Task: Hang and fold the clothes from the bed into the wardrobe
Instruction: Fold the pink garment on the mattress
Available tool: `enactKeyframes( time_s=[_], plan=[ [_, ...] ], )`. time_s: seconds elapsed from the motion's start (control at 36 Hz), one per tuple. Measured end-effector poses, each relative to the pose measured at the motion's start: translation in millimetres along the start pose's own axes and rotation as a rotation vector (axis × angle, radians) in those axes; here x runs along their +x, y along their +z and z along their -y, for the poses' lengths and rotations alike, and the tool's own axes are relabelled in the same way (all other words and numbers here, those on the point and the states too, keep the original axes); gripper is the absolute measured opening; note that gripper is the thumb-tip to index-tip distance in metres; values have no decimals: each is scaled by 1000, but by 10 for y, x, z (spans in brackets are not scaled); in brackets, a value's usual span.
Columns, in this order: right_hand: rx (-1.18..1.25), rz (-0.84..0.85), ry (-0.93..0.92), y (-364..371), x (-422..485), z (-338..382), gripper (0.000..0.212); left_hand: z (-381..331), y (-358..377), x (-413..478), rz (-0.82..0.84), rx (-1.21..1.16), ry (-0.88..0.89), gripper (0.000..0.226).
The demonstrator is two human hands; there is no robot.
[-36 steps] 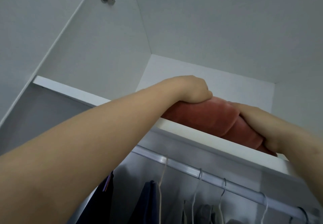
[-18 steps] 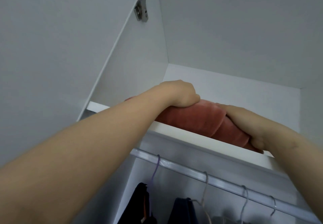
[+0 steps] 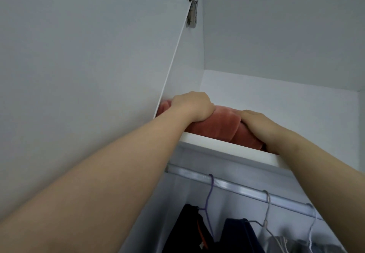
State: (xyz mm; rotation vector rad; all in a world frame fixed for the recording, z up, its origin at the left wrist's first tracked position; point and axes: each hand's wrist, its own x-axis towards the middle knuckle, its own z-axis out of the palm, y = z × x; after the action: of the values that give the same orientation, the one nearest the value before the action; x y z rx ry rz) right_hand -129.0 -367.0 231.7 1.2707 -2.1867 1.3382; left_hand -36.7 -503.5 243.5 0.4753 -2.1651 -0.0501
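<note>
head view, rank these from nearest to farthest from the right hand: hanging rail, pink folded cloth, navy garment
1. pink folded cloth: on the shelf, touching the right hand.
2. hanging rail: just below the shelf.
3. navy garment: hanging lower, at the bottom.

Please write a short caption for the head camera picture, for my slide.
Left hand and right hand hold a folded pink garment on the top shelf.
</note>
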Motion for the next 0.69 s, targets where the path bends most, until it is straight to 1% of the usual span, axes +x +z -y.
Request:
enactKeyframes(
  time_s=[0.11, 0.19, 0.25, 0.33, 0.42, 0.47, 0.53, 0.58, 0.69],
  plan=[
    [-168, -122, -72, -29, -93, 12, 32, -56, 15, -81, -45, -5, 0, 37],
    [-286, -164, -91, -58, -177, 5, 36, -146, 31, -169, -102, -18, 7, 37],
    [-308, -175, -91, -94, -260, -5, 33, -240, 47, -226, -142, -45, 24, 36],
    [-285, -151, -82, -198, -406, -49, 25, -440, 66, -324, -183, -131, 82, 32],
    [-214, -129, -13, -382, -610, -103, 11, -725, 91, -451, -172, -249, 190, 27],
    [-187, -130, 27, -525, -770, -145, 15, -928, 114, -558, -120, -332, 242, 26],
    [-169, -164, 48, -665, -930, -178, 19, -1117, 135, -662, -35, -486, 261, 26],
    [-126, -217, 56, -798, -1077, -209, 17, -1304, 160, -778, 27, -634, 271, 24],
    [-96, -346, 36, -1003, -1429, -266, 17, -1627, 205, -1034, -5, -791, 302, 20]
  ],
)
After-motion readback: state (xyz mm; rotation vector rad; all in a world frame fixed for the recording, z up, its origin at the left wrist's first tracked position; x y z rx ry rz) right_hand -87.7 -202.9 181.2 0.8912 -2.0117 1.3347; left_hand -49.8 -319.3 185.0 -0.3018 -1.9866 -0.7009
